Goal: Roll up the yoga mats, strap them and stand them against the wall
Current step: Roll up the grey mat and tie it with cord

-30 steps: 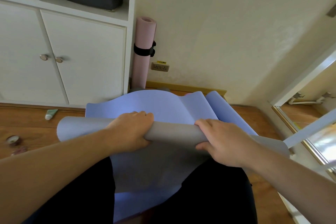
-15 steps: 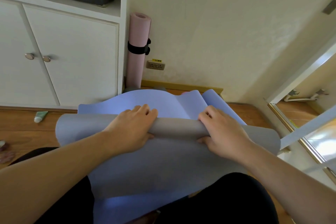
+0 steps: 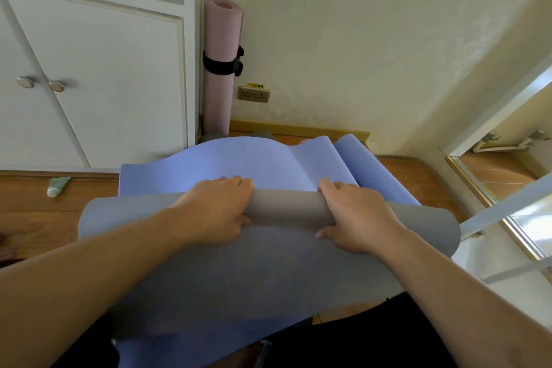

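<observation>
Under both hands lies a blue mat with a grey underside, partly turned into a roll that runs crosswise in front of the person. The left hand curls over the roll, fingers on its far side and thumb on the near side; the right hand grips it the same way, just to the right. Beyond the fingertips the flat blue part stretches toward the wall. Farther past the left hand a pink mat stands upright in the corner (a black strap round its middle), beside a white cabinet. Well left of the left hand a small tube lies on the wooden floor.
</observation>
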A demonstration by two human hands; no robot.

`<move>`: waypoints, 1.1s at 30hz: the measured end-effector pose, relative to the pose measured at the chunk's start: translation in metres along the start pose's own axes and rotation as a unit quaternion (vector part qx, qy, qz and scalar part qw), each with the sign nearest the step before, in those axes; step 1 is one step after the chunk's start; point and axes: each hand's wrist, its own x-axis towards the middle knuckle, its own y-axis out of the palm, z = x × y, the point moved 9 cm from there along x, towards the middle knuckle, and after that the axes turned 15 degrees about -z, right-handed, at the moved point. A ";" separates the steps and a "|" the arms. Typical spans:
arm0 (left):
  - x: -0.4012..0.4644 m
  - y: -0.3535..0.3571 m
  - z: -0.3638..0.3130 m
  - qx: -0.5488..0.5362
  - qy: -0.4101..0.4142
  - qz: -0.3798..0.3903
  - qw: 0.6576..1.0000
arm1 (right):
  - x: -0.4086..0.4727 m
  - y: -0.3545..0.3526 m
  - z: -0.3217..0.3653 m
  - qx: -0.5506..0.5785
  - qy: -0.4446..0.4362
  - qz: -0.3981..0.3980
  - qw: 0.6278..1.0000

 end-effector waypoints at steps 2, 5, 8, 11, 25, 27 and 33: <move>0.000 -0.002 0.000 -0.005 0.005 -0.009 1.000 | 0.002 0.000 -0.001 0.006 0.005 -0.005 1.000; -0.005 0.003 -0.004 0.003 0.018 0.000 1.000 | 0.001 0.006 0.002 0.013 0.005 0.012 1.000; -0.009 0.012 -0.006 0.017 0.020 0.018 1.000 | 0.002 0.007 0.003 0.027 0.008 0.017 0.999; -0.009 0.013 -0.003 0.015 0.012 0.013 1.000 | 0.001 0.003 0.004 0.039 0.006 0.006 0.999; -0.011 -0.001 -0.004 -0.016 -0.005 -0.019 1.000 | 0.002 -0.007 0.009 0.064 -0.002 -0.029 0.998; -0.009 -0.002 -0.001 -0.024 -0.018 -0.025 0.999 | 0.002 -0.008 0.013 0.048 -0.024 -0.050 0.997; -0.007 -0.001 0.004 -0.079 -0.035 -0.007 0.996 | 0.001 -0.007 0.036 -0.004 -0.090 -0.051 0.995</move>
